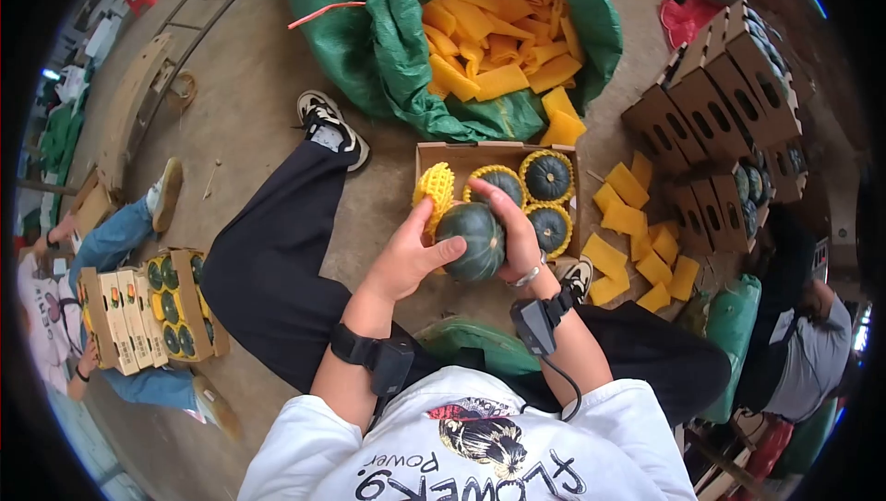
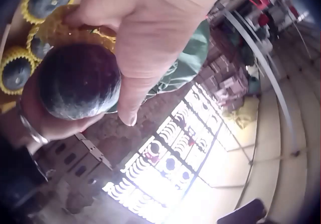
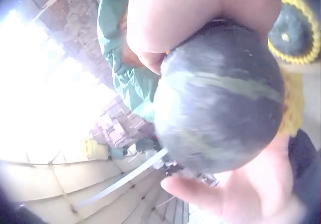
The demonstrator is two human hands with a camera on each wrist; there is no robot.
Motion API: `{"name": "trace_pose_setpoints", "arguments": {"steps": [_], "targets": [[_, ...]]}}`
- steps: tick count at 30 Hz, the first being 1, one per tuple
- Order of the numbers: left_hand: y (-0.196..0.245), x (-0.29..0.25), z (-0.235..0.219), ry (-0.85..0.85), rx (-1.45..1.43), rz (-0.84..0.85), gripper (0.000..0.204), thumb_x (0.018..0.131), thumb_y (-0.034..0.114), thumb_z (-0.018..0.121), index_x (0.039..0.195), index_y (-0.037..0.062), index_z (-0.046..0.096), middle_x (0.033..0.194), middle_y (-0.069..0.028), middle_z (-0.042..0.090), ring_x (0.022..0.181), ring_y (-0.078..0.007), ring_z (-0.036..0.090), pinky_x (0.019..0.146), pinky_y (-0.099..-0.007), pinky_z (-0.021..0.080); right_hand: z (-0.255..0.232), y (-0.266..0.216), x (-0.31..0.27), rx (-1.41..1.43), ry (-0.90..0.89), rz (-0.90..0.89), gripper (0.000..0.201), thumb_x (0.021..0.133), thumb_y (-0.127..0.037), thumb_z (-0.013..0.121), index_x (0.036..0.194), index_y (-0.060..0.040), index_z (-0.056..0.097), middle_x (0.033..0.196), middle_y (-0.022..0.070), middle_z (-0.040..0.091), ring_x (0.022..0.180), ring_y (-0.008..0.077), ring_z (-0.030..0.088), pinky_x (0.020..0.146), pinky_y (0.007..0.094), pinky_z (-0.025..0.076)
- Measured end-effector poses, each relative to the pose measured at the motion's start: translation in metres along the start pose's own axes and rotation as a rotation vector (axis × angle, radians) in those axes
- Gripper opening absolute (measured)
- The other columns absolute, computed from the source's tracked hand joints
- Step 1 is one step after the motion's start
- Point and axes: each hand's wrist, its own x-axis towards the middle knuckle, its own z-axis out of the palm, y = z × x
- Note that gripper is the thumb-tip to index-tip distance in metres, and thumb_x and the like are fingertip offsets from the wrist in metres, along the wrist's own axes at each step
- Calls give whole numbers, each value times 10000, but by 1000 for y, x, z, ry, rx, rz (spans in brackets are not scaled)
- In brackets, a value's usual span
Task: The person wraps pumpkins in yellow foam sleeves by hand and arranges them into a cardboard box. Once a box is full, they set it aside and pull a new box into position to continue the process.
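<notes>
A dark green striped pumpkin [image 1: 472, 241] is gripped at its right side by my right hand [image 1: 517, 229], which wears a ring or bracelet at the wrist. Against the pumpkin's left side is my left hand [image 1: 406, 252], thumb over its surface. A yellow foam net [image 1: 435, 189] stands upright at the left fingers, which curl round its lower part; the left wrist view shows those fingertips on the net [image 2: 60, 28]. The pumpkin [image 3: 220, 98] hides part of the net in the right wrist view. Just beyond, netted pumpkins [image 1: 548, 177] sit in a cardboard box [image 1: 443, 148].
A green sack [image 1: 341, 58] of orange-yellow nets stands beyond the box. Loose nets [image 1: 628, 185] lie on the floor to the right, near stacked cartons [image 1: 711, 118]. At the left, another person sits by a box of pumpkins [image 1: 219, 316].
</notes>
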Motion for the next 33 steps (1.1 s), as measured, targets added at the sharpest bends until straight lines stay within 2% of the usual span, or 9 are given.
{"name": "trace_pose_setpoints", "arguments": {"steps": [10,12,18,20,22,25,28,31,33], "targets": [[-23,-19,23,-7,60,25,838,689,164,810,1359,37,322,1215,-57,507,1100,-159,498,951,-296,407,15,-13,-44,-360,259,-292,174,878,-116,544,993,-8,616,789,0,599,747,84,550,683,238,459],[-19,-25,29,-102,3,40,804,719,184,788,1358,43,322,1208,-52,510,1094,-158,505,944,-294,411,-7,-18,-43,86,323,-106,218,885,-92,511,1072,-13,589,773,14,599,754,114,564,684,271,484],[-41,-25,35,-85,-445,-133,627,860,274,646,1356,74,318,1185,-41,528,1066,-152,539,899,-290,448,-10,28,-67,382,-105,85,293,918,-177,518,1144,6,556,1079,78,616,926,144,600,805,281,495],[-35,-22,25,-81,-469,-225,582,874,236,630,1346,79,330,1185,-44,526,1037,-155,554,875,-299,465,-22,10,-56,162,58,17,253,924,-213,515,987,13,607,914,94,667,754,194,636,703,298,503],[-43,-18,20,-33,-390,-183,562,873,200,635,1326,58,335,1187,-66,518,1019,-164,559,869,-314,474,-21,-6,-51,-987,495,-318,243,903,-229,551,924,6,607,799,143,652,659,290,624,652,328,486],[-55,-9,24,306,32,192,554,846,168,676,1269,4,359,1160,-93,513,992,-159,551,850,-291,477,-13,7,-59,-908,414,-452,260,895,-207,570,1041,5,606,897,174,626,834,289,608,735,334,464],[-48,-12,19,232,-20,123,528,847,175,675,1248,6,377,1152,-90,513,1005,-161,541,860,-278,461,-21,12,-58,-626,245,-242,394,938,-263,498,1248,-22,522,1133,134,601,1041,234,578,878,321,446],[-47,-10,17,109,-29,-141,492,861,180,660,1230,4,387,1149,-87,512,1036,-159,524,880,-287,452,-35,8,-52,508,-152,171,571,955,-420,390,1390,-56,332,1278,120,513,1106,235,551,965,380,431],[-62,-9,19,145,552,-126,638,808,295,699,1267,-1,370,1189,-172,493,1106,-278,496,936,-377,414,-59,39,-44,540,-140,260,515,964,-415,356,1313,-43,428,1232,139,546,1101,259,556,958,396,442]]}}
